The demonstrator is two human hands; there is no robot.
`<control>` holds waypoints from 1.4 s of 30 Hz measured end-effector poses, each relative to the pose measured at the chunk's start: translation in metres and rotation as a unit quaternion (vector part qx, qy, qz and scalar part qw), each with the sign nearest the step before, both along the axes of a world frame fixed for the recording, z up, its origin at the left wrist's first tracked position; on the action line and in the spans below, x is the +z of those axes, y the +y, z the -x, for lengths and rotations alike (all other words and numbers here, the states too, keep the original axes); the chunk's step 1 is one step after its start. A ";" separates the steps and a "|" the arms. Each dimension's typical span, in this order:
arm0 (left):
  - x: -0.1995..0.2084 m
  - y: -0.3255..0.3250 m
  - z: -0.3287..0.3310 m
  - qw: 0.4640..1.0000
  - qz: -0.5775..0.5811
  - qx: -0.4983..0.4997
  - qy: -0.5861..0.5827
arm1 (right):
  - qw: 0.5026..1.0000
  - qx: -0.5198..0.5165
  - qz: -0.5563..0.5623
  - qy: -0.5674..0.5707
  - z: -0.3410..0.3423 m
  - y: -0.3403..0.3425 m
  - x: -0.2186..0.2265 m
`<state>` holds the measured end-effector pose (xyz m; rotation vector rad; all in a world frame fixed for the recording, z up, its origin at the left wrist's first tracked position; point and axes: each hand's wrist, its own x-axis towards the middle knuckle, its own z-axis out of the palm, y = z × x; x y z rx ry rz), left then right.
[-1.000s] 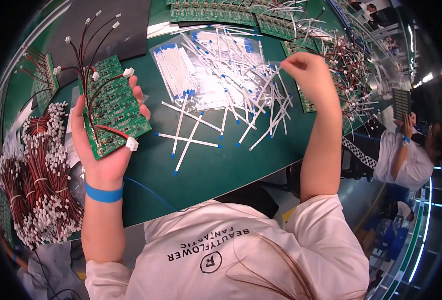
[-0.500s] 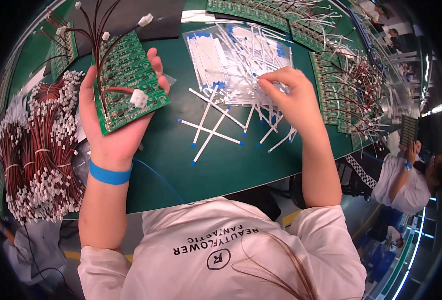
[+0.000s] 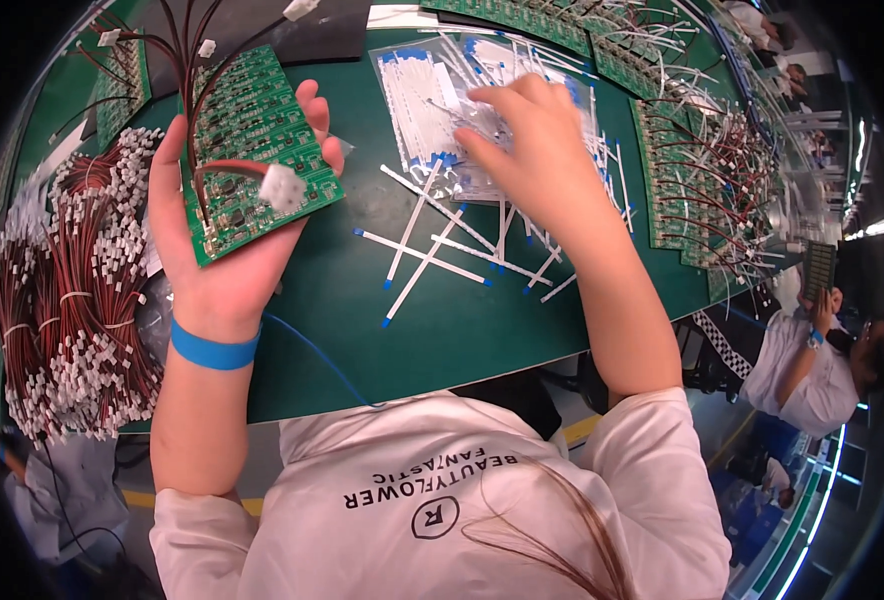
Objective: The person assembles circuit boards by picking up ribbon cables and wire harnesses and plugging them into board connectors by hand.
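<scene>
A green circuit board panel rests tilted across the palm of my left hand. The fingers wrap round its right edge and the thumb lies along its left edge. Dark red and black wires with white connectors rise from the board. Over a heap of white flat ribbon cables with blue ends, my right hand is open, thumb and forefinger apart. I see nothing between those fingers. Part of the heap is hidden under this hand. Several loose ribbon cables lie crossed on the green tabletop nearer to me.
A clear bag of ribbon cables lies beyond the loose ones. Bundled red and black wire harnesses fill the left side. More wired circuit boards stand along the right and far edges. A co-worker is at the right.
My right hand has moved left and away from me over the cables, and its pinched thumb and forefinger have spread apart. More loose cables lie spread near it. The left hand still holds the board.
</scene>
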<state>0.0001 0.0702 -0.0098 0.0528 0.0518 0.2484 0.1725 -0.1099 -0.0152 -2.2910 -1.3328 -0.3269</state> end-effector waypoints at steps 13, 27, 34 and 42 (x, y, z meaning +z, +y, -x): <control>0.013 -0.011 0.008 0.992 -0.112 0.027 0.051 | 0.868 0.217 -0.059 0.444 0.069 0.011 0.061; 0.004 -0.024 0.014 0.990 -0.046 -0.132 -0.016 | 0.912 0.293 -0.158 0.241 0.087 0.016 0.036; -0.005 -0.023 0.017 0.990 -0.038 -0.137 -0.021 | 0.920 0.295 -0.156 0.205 0.093 0.017 0.025; -0.012 -0.028 0.018 0.992 -0.122 -0.036 0.012 | 0.929 0.294 -0.157 0.159 0.094 0.019 0.021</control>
